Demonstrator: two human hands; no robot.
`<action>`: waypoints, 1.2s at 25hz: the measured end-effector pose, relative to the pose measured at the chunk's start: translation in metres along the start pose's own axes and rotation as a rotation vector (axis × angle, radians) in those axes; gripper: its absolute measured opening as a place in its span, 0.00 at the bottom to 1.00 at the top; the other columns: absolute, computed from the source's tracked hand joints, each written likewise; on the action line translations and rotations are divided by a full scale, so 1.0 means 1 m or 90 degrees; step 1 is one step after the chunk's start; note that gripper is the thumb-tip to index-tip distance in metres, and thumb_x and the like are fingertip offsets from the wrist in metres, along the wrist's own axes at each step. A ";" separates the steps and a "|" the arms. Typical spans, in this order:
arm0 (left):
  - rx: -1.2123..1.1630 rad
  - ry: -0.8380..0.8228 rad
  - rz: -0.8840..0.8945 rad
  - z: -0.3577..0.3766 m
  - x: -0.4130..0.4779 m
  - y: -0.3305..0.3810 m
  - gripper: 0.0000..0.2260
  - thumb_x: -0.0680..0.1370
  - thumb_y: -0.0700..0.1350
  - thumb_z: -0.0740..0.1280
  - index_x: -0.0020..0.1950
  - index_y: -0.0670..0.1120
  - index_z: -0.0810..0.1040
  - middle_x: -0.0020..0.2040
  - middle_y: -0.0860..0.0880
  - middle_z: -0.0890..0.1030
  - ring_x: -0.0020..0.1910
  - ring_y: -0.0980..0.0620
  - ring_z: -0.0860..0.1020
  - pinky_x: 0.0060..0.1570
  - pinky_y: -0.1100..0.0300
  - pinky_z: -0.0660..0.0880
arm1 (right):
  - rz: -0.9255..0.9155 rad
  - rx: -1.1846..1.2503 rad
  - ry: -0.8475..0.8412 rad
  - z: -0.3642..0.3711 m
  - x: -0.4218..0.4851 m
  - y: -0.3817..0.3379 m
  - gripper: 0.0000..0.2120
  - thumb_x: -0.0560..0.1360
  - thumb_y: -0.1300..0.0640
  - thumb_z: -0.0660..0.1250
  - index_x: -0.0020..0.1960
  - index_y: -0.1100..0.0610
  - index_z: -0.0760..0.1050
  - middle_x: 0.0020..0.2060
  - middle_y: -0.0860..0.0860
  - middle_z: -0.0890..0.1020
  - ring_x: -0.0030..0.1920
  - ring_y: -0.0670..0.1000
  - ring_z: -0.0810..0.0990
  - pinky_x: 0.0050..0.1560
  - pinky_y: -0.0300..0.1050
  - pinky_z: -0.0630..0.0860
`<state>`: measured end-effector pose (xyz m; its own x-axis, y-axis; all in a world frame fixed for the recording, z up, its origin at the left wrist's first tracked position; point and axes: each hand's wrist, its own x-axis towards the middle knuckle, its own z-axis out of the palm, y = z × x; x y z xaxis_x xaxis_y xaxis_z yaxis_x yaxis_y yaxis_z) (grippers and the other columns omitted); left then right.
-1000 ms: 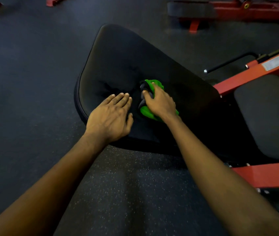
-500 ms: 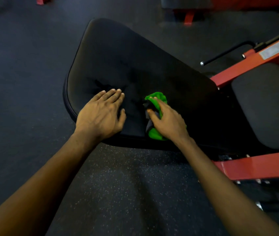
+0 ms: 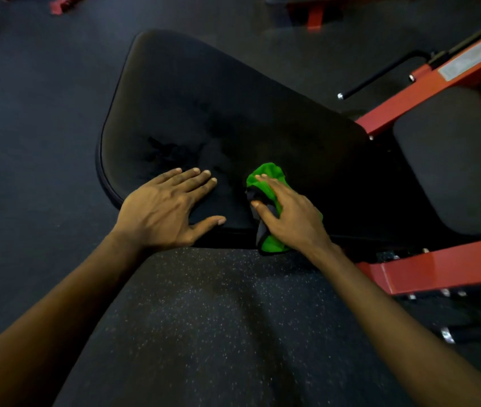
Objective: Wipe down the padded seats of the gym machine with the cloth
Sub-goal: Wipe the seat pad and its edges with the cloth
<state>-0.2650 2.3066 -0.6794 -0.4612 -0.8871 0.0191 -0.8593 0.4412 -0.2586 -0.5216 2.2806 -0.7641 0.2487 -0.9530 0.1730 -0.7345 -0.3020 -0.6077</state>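
Observation:
A large black padded seat (image 3: 218,107) of the gym machine fills the middle of the view, with dark damp streaks near its near-left part. My right hand (image 3: 289,214) presses a bunched green and grey cloth (image 3: 268,176) onto the pad's near edge, fingers lying over it and thumb against its grey part. The cloth's lower end hangs over the pad's edge. My left hand (image 3: 165,210) rests flat on the pad just left of the cloth, fingers straight. A second, smaller black pad (image 3: 456,160) sits at the right.
Red steel frame bars (image 3: 438,268) run along the right, below and above the smaller pad, with a black handle bar (image 3: 380,74) behind. Dark speckled rubber floor (image 3: 204,318) lies under my arms. More red machine parts (image 3: 315,16) stand at the top edge.
My right hand has drawn the cloth toward me, from the middle of the pad to its near edge. My left hand stays flat on the pad.

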 end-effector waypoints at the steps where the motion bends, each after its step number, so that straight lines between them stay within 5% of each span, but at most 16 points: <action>1: 0.003 -0.002 0.002 0.000 0.000 0.000 0.37 0.80 0.72 0.48 0.79 0.47 0.67 0.77 0.48 0.69 0.77 0.51 0.66 0.78 0.53 0.60 | 0.038 0.003 0.010 -0.001 -0.002 0.008 0.26 0.80 0.43 0.65 0.77 0.48 0.68 0.74 0.48 0.73 0.73 0.49 0.70 0.70 0.47 0.70; 4: 0.009 -0.013 -0.006 -0.002 0.000 0.000 0.37 0.80 0.72 0.47 0.79 0.48 0.66 0.78 0.49 0.68 0.78 0.52 0.65 0.78 0.53 0.59 | 0.179 -0.002 0.025 0.000 0.002 0.011 0.27 0.81 0.42 0.63 0.77 0.50 0.67 0.74 0.48 0.72 0.74 0.51 0.70 0.70 0.49 0.68; 10: 0.002 -0.009 0.002 -0.001 0.001 0.001 0.40 0.79 0.73 0.46 0.79 0.47 0.66 0.78 0.48 0.68 0.78 0.52 0.65 0.78 0.53 0.58 | 0.032 0.010 -0.002 0.000 0.009 -0.015 0.26 0.80 0.44 0.65 0.77 0.47 0.67 0.75 0.46 0.71 0.75 0.47 0.68 0.70 0.42 0.66; 18: 0.018 -0.045 0.028 0.000 0.002 -0.002 0.49 0.74 0.80 0.43 0.82 0.47 0.56 0.81 0.50 0.57 0.80 0.54 0.55 0.80 0.56 0.46 | 0.160 -0.026 -0.063 -0.003 0.145 -0.001 0.27 0.81 0.39 0.60 0.78 0.46 0.63 0.75 0.51 0.70 0.72 0.59 0.71 0.66 0.50 0.69; 26: 0.033 -0.004 0.031 0.006 0.001 -0.003 0.45 0.75 0.79 0.47 0.79 0.46 0.65 0.78 0.49 0.67 0.78 0.53 0.64 0.77 0.55 0.51 | -0.038 0.020 -0.034 -0.003 0.043 -0.007 0.26 0.81 0.43 0.64 0.77 0.42 0.66 0.76 0.44 0.69 0.75 0.48 0.68 0.70 0.48 0.69; 30: 0.027 -0.025 0.020 0.002 0.000 -0.002 0.46 0.75 0.79 0.45 0.81 0.48 0.61 0.79 0.50 0.63 0.79 0.54 0.59 0.78 0.56 0.49 | 0.097 -0.017 -0.013 0.003 0.078 0.009 0.27 0.80 0.40 0.63 0.77 0.44 0.66 0.75 0.46 0.71 0.73 0.54 0.71 0.67 0.48 0.70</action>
<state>-0.2624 2.3055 -0.6808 -0.4786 -0.8776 -0.0281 -0.8337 0.4643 -0.2989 -0.5069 2.2033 -0.7583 0.1457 -0.9872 0.0644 -0.7812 -0.1548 -0.6047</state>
